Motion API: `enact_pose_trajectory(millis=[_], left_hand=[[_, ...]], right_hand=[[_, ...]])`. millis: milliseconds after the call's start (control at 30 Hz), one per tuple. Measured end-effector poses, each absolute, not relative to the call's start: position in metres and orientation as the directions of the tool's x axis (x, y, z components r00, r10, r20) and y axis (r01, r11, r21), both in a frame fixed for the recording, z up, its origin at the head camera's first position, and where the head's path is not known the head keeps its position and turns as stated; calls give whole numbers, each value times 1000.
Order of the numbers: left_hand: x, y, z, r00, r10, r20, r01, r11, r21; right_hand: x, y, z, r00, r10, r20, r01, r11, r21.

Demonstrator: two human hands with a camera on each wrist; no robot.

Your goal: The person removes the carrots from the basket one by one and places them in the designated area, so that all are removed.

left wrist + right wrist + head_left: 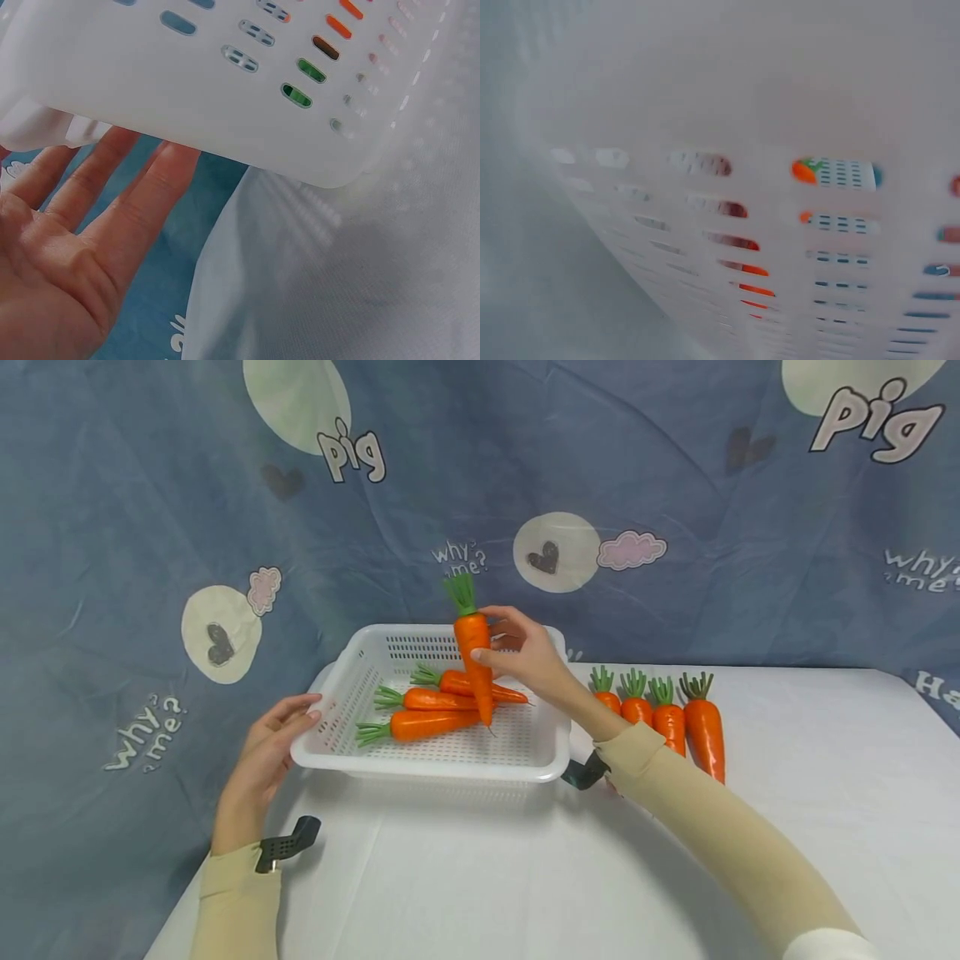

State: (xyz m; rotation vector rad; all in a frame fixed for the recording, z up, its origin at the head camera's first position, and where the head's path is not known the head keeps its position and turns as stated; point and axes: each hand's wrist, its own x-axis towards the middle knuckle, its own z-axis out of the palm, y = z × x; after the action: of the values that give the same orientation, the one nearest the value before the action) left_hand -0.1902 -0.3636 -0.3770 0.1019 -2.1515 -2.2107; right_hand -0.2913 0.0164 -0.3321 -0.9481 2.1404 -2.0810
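Observation:
A white slotted basket [450, 770] stands on the table, with several carrots inside, such as the lowest one [431, 724], their green tops pointing left. Above them the right hand [525, 652] pinches an orange carrot [471, 647] between thumb and fingers, its green top up and its tip down. At the basket's left end, the left hand [266, 747] touches the rim with its fingertips. In the left wrist view that hand [97, 225] has its fingers extended at the basket [187, 97]. The right wrist view is filled by the basket's wall [667, 97]; the right hand is hidden there.
Several carrots, one of them at the right end [705, 727], lie in a row on the white table [817, 777] to the right of the basket, partly behind the right forearm. A blue printed cloth [420, 460] hangs behind the table and along its left side.

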Motion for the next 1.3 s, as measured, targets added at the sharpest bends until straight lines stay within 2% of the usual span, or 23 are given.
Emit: enact_pose_trajectory(millis=[467, 800, 1300], left_hand=[[-190, -365, -381, -996, -83, 20, 22, -19, 1000], [-189, -365, -380, -997, -70, 29, 31, -28, 999], [-190, -364, -380, -997, -75, 16, 19, -42, 999]], right_hand=[[-277, 36, -333, -840, -344, 419, -413, -95, -906], [-264, 49, -328, -871, -308, 382, -370, -101, -924], [-253, 72, -322, -866, -300, 401, -398, -75, -914]])
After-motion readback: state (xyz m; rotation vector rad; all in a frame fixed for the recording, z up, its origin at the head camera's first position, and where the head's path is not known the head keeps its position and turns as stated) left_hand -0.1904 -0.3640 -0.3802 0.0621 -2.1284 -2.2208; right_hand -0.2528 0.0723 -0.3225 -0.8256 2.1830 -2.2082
